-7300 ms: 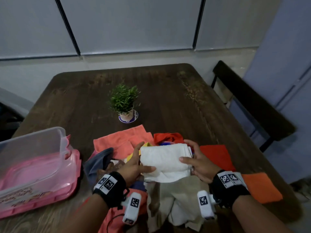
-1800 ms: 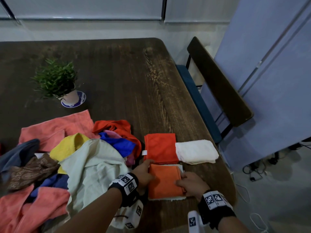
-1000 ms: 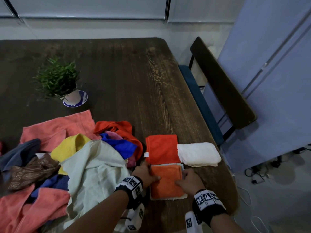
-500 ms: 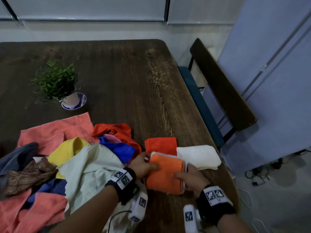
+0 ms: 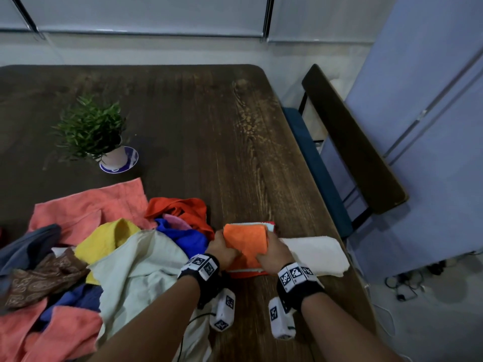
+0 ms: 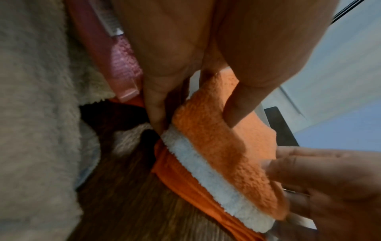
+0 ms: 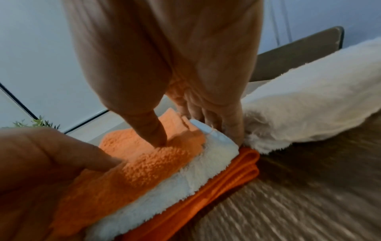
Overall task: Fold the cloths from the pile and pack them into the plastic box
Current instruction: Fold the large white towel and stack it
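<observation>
Left hand and right hand pinch the folded orange cloth by opposite edges, stacked near the table edge.

Both hands, left and right, grip a folded orange cloth on the table.

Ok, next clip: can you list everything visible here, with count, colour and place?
Folded fleece cloth: one, orange with white backing, held atop the folded red-orange cloth.
Folded red-orange cloth: one, underneath it, on the table.
Folded white towel: one, right of the stack.
Cloth pile: several; salmon, yellow, blue, cream, brown, grey, red; table's near left.
Potted plant: one, green, white pot, on a saucer.
Table: one, dark wood.
Chair: one, dark, blue seat, right of table.
Left hand: grips the fleece cloth's left edge.
Right hand: grips its right edge.
</observation>
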Available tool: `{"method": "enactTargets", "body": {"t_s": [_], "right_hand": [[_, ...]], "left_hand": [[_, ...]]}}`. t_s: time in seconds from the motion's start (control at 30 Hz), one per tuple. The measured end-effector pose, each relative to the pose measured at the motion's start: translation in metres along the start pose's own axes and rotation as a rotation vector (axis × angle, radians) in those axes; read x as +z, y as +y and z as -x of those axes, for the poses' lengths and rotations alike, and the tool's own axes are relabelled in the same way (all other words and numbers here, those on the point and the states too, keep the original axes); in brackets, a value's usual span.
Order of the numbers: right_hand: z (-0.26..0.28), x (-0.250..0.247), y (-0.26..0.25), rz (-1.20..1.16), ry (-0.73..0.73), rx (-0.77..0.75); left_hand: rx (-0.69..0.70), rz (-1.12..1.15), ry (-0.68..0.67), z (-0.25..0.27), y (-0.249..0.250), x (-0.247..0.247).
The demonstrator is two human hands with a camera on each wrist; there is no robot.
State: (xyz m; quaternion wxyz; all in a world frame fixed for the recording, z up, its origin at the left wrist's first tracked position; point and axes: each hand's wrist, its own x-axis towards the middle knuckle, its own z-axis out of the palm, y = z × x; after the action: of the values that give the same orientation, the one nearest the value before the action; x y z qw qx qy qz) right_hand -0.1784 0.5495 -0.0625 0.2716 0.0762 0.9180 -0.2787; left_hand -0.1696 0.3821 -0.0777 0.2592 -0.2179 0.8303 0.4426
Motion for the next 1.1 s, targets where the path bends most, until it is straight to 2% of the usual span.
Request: {"method": "enactTargets", "body": {"t_s": [0.13, 0.3, 0.43, 0.53, 0.7, 0.8, 0.93, 1.1], "right_hand": [[0.004, 0.009, 0.004, 0.063, -0.05, -0.043], [0.011, 0.01, 0.006, -0.009, 0.032, -0.071], [0.012, 0.018, 0.018, -0.027, -0.019, -0.094], [0.022, 0.013, 0.015, -0.053, 0.021, -0.102], [0.034, 0.009, 0.011, -0.06, 0.098, -0.106], [0.044, 0.003, 0.007, -0.056, 0.149, -0.137], [0.055, -0.002, -0.003, -0.07, 0.191, -0.171], [0.063, 0.011, -0.04, -0.072, 0.282, -0.293]], "left_hand": [[-0.081, -0.009, -0.025, -0.001, -0.013, -0.002], [-0.123, 0.043, -0.003, -0.001, 0.001, 0.013], [-0.193, 0.065, -0.017, 0.008, 0.017, 0.026], [-0.192, 0.082, -0.051, 0.009, 0.013, 0.02], [-0.003, 0.114, -0.102, 0.022, 0.009, 0.002], [0.041, 0.095, -0.151, 0.025, 0.01, -0.007], [0.157, 0.132, -0.115, 0.036, 0.004, -0.022], [0.28, 0.163, -0.181, 0.068, -0.013, -0.068]]}}
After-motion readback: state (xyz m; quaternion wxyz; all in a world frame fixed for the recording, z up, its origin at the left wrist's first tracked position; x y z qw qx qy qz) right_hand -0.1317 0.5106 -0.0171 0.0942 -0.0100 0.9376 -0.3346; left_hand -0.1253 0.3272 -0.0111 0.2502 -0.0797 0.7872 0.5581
